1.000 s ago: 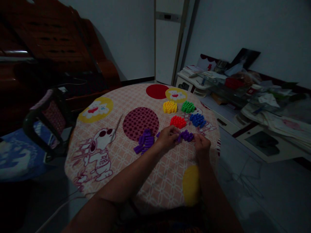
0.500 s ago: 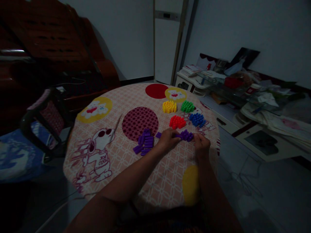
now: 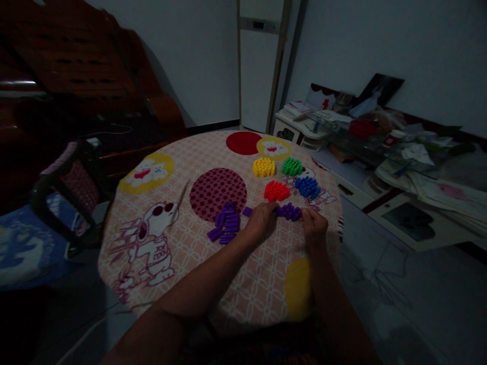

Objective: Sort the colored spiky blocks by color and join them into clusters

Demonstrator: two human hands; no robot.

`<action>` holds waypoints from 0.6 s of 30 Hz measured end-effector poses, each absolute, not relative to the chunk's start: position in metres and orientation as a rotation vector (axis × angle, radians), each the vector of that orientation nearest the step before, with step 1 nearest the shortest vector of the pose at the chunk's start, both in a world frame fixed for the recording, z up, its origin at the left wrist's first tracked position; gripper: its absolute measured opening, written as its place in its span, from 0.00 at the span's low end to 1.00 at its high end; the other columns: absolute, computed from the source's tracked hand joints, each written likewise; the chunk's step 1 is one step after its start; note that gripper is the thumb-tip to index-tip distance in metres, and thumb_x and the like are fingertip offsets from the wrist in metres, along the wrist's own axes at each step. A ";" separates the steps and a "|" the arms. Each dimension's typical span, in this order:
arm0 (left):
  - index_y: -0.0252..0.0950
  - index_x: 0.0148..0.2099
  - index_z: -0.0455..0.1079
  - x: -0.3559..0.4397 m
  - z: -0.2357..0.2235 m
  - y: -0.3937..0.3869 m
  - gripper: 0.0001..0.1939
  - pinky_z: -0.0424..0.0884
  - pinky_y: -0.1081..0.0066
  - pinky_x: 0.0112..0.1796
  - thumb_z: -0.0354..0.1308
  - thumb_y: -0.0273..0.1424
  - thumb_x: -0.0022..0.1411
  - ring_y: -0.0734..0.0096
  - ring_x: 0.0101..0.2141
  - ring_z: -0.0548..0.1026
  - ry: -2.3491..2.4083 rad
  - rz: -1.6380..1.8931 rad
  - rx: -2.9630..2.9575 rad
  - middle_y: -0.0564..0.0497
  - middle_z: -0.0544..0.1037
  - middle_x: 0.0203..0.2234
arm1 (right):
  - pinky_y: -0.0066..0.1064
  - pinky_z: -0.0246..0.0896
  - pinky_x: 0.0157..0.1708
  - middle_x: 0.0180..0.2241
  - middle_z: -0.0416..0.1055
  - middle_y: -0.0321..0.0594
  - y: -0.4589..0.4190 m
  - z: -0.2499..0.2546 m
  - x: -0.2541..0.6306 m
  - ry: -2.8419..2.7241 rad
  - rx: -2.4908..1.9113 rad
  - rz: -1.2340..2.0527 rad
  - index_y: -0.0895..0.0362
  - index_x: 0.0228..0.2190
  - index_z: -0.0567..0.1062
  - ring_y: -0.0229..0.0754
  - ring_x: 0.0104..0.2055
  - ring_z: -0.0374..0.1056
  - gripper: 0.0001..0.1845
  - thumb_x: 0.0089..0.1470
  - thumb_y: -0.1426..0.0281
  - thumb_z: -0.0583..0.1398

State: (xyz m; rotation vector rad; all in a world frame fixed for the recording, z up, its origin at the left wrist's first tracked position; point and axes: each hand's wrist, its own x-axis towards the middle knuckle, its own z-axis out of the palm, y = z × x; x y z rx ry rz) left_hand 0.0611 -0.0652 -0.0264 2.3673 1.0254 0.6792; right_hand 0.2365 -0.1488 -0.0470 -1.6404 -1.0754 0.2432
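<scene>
A cluster of upright purple pegs (image 3: 291,212) stands between my two hands on the patterned tablecloth. My left hand (image 3: 262,219) is at its left side, fingers curled down by the nearest purple pieces; what they pinch is hidden. At the right edge of that cluster, my right hand (image 3: 315,223) has its fingers bent together, and I cannot make out anything in them. One loose purple piece (image 3: 247,211) lies just left of my left hand. Farther left is a pile of purple pieces (image 3: 229,224), mostly lying down.
Beyond my hands stand grouped red pegs (image 3: 276,191), blue pegs (image 3: 308,187), yellow pegs (image 3: 264,167) and green pegs (image 3: 292,166). A chair (image 3: 72,192) is left of the round table (image 3: 243,284). A cluttered cabinet (image 3: 403,223) runs along the right wall.
My left hand has drawn slightly left, away from the purple cluster, uncovering more of its left end. My right hand stays at the cluster's right edge. The view has shifted a little.
</scene>
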 end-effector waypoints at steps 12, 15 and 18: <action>0.34 0.40 0.76 0.074 -0.038 -0.064 0.13 0.70 0.65 0.45 0.52 0.21 0.58 0.62 0.41 0.73 0.972 0.820 2.294 0.43 0.76 0.37 | 0.29 0.54 0.26 0.21 0.69 0.35 -0.149 -0.046 0.235 -1.101 -1.638 0.229 0.57 0.27 0.76 0.38 0.24 0.61 0.21 0.60 0.56 0.55; 0.33 0.44 0.74 0.072 -0.036 -0.068 0.16 0.70 0.64 0.46 0.52 0.19 0.55 0.62 0.42 0.73 0.995 0.812 2.298 0.42 0.76 0.39 | 0.29 0.54 0.26 0.20 0.67 0.34 -0.149 -0.047 0.235 -1.103 -1.643 0.235 0.58 0.26 0.76 0.38 0.24 0.61 0.20 0.59 0.56 0.56; 0.34 0.44 0.73 0.071 -0.030 -0.073 0.13 0.71 0.65 0.43 0.56 0.21 0.56 0.61 0.41 0.73 1.014 0.765 2.320 0.43 0.76 0.40 | 0.29 0.55 0.26 0.21 0.69 0.35 -0.148 -0.049 0.236 -1.100 -1.641 0.241 0.58 0.27 0.76 0.38 0.25 0.62 0.20 0.59 0.56 0.56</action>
